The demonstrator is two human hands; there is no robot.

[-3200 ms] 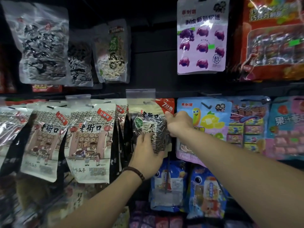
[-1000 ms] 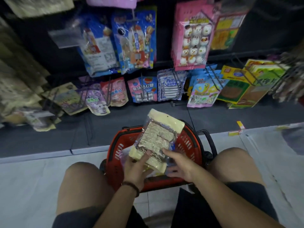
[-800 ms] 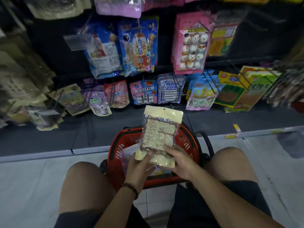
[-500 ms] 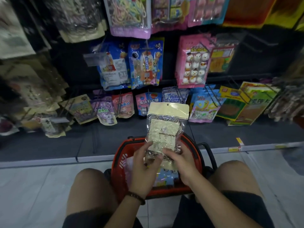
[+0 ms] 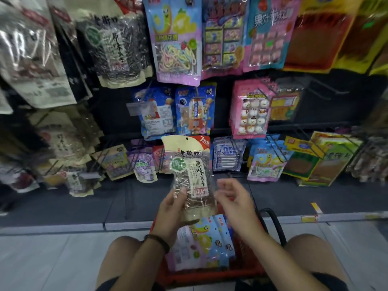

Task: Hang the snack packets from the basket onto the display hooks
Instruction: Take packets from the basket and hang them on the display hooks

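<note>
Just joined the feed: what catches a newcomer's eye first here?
The seed packet, held upright at centre by the left hand, with the right hand open beside it. Bottom centre, a red basket holds a blue packet; behind hang rows of bright packets, a pink snowman packet standing out right of centre.

Cream seed packet (image 5: pixel 190 164) with a red corner, a green round badge and a clear window of dark striped seeds. Red basket (image 5: pixel 247 266). Light blue packet (image 5: pixel 210 238) with yellow cartoon. Pink packet (image 5: pixel 251 114) with white snowman faces.
</note>
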